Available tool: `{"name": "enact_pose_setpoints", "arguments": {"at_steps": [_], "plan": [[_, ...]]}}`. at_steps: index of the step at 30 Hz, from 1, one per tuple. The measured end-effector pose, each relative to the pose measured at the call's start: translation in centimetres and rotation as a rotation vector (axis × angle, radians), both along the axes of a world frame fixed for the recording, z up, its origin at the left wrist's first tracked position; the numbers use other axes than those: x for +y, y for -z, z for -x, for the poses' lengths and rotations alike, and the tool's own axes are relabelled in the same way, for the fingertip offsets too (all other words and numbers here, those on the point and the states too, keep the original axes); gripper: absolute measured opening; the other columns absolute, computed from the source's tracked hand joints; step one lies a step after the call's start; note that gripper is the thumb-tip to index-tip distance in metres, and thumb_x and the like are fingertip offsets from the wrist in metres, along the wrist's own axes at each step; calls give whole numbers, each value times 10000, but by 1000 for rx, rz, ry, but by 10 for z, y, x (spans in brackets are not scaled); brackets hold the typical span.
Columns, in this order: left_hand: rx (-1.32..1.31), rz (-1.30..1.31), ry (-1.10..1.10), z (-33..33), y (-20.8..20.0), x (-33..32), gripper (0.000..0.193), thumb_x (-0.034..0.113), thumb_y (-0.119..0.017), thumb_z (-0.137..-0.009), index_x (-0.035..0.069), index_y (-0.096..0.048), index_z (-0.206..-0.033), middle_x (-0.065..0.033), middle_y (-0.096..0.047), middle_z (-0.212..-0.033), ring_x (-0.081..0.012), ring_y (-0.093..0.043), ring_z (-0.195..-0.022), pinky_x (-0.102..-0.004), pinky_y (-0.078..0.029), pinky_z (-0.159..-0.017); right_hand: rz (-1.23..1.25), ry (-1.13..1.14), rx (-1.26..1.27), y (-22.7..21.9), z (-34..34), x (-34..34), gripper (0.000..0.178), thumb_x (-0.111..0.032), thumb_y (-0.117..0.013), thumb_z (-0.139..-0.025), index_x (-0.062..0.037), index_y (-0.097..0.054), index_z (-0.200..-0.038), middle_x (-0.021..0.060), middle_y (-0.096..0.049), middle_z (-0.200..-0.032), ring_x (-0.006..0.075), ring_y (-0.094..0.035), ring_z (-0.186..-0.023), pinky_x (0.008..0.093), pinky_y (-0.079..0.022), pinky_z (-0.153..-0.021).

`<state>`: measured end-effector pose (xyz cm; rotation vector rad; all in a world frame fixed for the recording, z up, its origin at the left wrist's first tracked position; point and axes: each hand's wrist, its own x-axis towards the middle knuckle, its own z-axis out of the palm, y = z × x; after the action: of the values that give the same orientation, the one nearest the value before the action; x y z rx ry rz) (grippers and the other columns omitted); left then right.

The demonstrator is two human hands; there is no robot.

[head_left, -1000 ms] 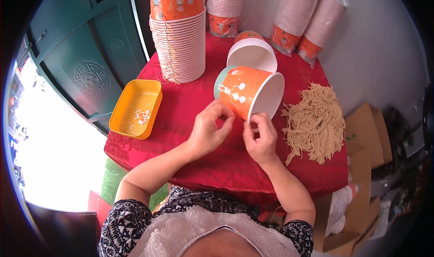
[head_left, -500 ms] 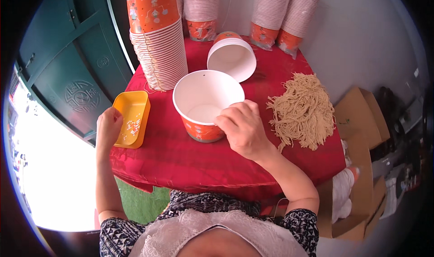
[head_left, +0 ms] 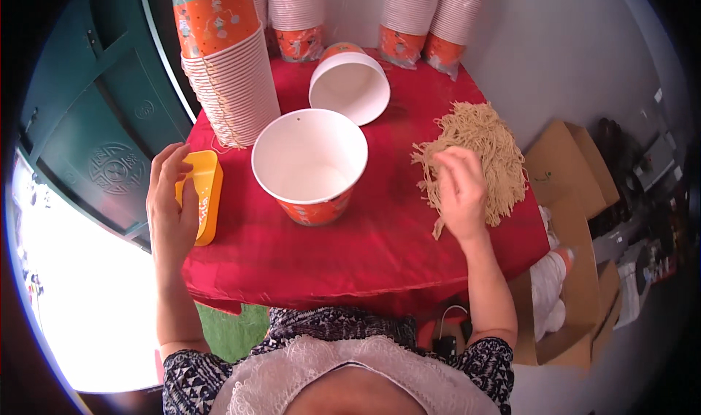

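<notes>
A paper bucket, white inside and orange patterned outside, stands upright in the middle of the red-covered table, with a small dark hole just below its far rim. Neither hand touches it. At the left, my left hand hovers over the outer side of a yellow tray with small white bits in it; thumb and fingers are apart. My right hand hangs at the near left side of a heap of beige cords. Its fingers are bent and apart from the thumb, with nothing visible in them.
A tall stack of nested buckets with cords hanging down it rises at the back left. Another bucket lies on its side behind the upright one. Wrapped bucket stacks line the back. An open cardboard box stands right of the table.
My right hand has let go of the bucket's rim and moved right to the cords. My left hand has spread its fingers beside the tray. The whole view has shifted slightly.
</notes>
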<state>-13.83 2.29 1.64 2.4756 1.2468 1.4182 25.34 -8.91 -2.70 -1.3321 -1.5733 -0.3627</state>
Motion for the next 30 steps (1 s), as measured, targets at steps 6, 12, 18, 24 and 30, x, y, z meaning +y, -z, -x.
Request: {"name": "enact_pose_setpoints", "arguments": {"at_steps": [6, 12, 18, 24, 30], "plan": [[-34, -54, 170, -34, 1, -23, 273, -107, -539, -817, -14, -648, -1050, -161, -622, -1179, -296, -631, -1096, -350, -505, -934, 266, 130, 226, 24, -48, -24, 102, 30, -630, -868, 12, -632, -968, 120, -603, -958, 245, -627, -850, 328, -523, -728], [-122, -94, 270, -48, 7, -47, 206, -152, -526, -831, -40, -637, -964, -177, -636, -1111, -262, -653, -990, -338, -528, -877, 487, 162, 190, 33, -55, -47, 30, -13, -650, -866, 5, -638, -887, 116, -599, -896, 283, -618, -831, 357, -502, -744], [-299, 48, 356, -50, 29, -58, 183, -154, -496, -874, -58, -619, -970, -169, -638, -1074, -159, -617, -779, -246, -507, -688, 676, 261, 130, 45, -65, -66, 51, -51, -659, -853, -4, -651, -873, 146, -630, -906, 342, -609, -904, 420, -485, -822], [-282, 121, 353, -49, 44, -57, 191, -161, -490, -868, -56, -617, -964, -157, -645, -1047, -151, -611, -763, -239, -491, -664, 746, 395, 95, 56, -48, -73, 164, -120, -728, -806, 13, -633, -816, 191, -630, -907, 367, -600, -926, 446, -480, -841], [-269, 164, 352, -52, 46, -61, 201, -168, -490, -859, -55, -620, -962, -150, -649, -1027, -147, -613, -749, -241, -489, -658, 575, 460, -28, 79, -45, -70, 128, -74, -705, -816, 13, -613, -799, 191, -614, -855, 376, -592, -886, 464, -472, -847]]}}
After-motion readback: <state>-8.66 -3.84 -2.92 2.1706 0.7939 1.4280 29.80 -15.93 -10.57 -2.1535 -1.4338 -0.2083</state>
